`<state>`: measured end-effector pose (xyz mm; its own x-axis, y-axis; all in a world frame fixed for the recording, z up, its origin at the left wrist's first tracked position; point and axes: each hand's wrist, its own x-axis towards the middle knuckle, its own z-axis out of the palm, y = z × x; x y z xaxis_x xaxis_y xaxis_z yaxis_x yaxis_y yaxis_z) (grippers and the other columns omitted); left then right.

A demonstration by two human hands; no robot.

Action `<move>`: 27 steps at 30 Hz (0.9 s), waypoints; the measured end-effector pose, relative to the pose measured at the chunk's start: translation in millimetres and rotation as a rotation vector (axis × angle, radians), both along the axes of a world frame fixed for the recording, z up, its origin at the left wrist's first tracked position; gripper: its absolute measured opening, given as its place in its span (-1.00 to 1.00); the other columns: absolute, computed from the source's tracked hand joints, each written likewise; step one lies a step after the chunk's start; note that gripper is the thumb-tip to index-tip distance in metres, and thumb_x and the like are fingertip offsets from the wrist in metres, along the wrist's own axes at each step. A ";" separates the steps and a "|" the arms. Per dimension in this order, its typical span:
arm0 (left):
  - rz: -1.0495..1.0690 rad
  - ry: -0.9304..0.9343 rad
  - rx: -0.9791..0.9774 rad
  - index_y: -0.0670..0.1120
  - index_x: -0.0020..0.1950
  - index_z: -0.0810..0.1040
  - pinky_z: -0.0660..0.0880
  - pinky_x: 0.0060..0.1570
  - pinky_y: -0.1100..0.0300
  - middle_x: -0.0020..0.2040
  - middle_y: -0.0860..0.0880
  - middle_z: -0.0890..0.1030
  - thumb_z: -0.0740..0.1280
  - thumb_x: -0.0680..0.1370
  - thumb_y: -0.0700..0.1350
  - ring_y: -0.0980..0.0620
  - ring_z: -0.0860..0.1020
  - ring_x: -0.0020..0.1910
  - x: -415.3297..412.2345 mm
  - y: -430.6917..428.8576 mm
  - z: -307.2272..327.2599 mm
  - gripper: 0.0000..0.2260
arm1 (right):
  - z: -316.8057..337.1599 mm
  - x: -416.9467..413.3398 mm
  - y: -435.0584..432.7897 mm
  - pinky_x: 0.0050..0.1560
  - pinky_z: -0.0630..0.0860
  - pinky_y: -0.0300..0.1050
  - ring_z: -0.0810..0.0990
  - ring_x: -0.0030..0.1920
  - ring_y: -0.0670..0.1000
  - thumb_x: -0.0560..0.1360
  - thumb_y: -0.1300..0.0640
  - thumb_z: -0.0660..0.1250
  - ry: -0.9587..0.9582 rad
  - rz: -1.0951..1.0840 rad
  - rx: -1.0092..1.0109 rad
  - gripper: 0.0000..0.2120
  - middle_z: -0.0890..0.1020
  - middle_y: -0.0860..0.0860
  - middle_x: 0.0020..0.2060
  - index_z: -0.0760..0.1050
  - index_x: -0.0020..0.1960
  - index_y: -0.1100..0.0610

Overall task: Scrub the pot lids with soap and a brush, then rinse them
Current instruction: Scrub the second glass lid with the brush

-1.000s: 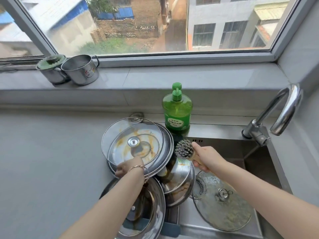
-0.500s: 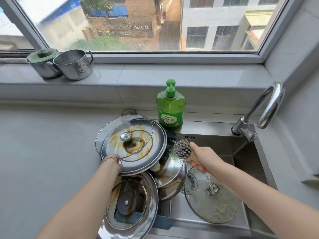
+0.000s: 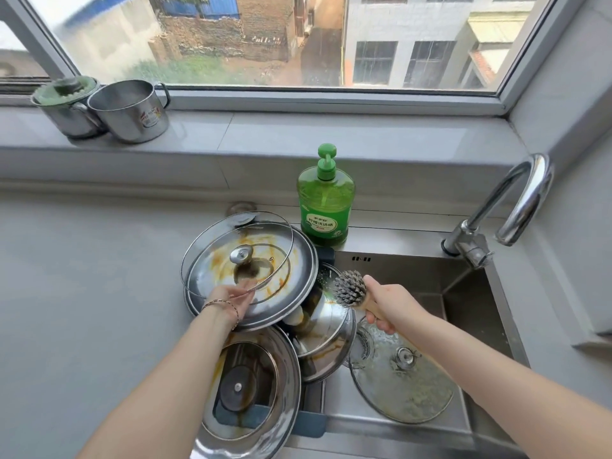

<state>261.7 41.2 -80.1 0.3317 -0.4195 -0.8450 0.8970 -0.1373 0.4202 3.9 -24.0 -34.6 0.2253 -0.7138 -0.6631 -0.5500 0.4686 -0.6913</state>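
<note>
Several dirty pot lids are piled at the sink's left edge. My left hand [image 3: 235, 298] pinches the near rim of a stained glass lid [image 3: 236, 251], tilting it up off a steel lid [image 3: 291, 256] beneath. My right hand [image 3: 389, 304] grips the wooden handle of a round bristle brush [image 3: 348, 288], held in the air over the sink, bristles pointing left. A soapy glass lid [image 3: 400, 376] lies in the basin. Another steel lid [image 3: 323, 332] leans in the pile, and a glass-centred lid [image 3: 251, 392] sits nearest me.
A green dish soap pump bottle [image 3: 326, 200] stands behind the sink. The chrome tap [image 3: 506, 207] arches at the right, its water off. Two steel pots [image 3: 129, 111] sit on the windowsill at the left. Grey counter [image 3: 82, 276] stretches left of the lids.
My left hand has moved from the lower lid up to the glass lid's rim and lifted that edge. The brush hand has stayed nearly still.
</note>
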 end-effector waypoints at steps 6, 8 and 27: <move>0.100 0.028 -0.081 0.05 0.49 0.15 0.61 -0.16 0.13 0.25 -0.28 0.49 -0.01 0.49 -0.51 -0.18 0.58 0.00 5.7 0.7 2.3 -0.33 | 2.2 2.9 2.3 -0.59 0.20 -0.31 0.28 -0.63 -0.04 0.60 -0.09 0.07 -0.013 -0.003 -0.012 -0.56 0.48 -0.01 -0.61 0.46 -0.23 0.21; 0.063 0.002 -0.062 0.05 0.46 0.20 0.60 -0.41 0.14 0.25 -0.29 0.49 0.01 0.49 -0.52 -0.19 0.58 0.03 4.8 5.1 7.4 -0.34 | 4.8 2.3 3.3 -0.58 0.20 -0.30 0.28 -0.63 -0.03 0.60 -0.09 0.07 -0.019 -0.003 -0.011 -0.55 0.47 0.00 -0.61 0.45 -0.24 0.21; -0.801 -0.132 -0.256 -0.09 0.25 0.34 0.61 -0.35 0.00 0.09 -0.28 0.61 0.12 0.44 -0.50 -0.28 0.65 -0.22 -109.1 46.0 76.0 -0.53 | 29.0 -82.6 12.2 -0.09 0.47 -0.07 0.56 0.08 0.03 0.55 -0.24 0.04 0.510 0.267 -0.626 -0.57 0.60 -0.07 -0.10 0.22 0.41 -0.26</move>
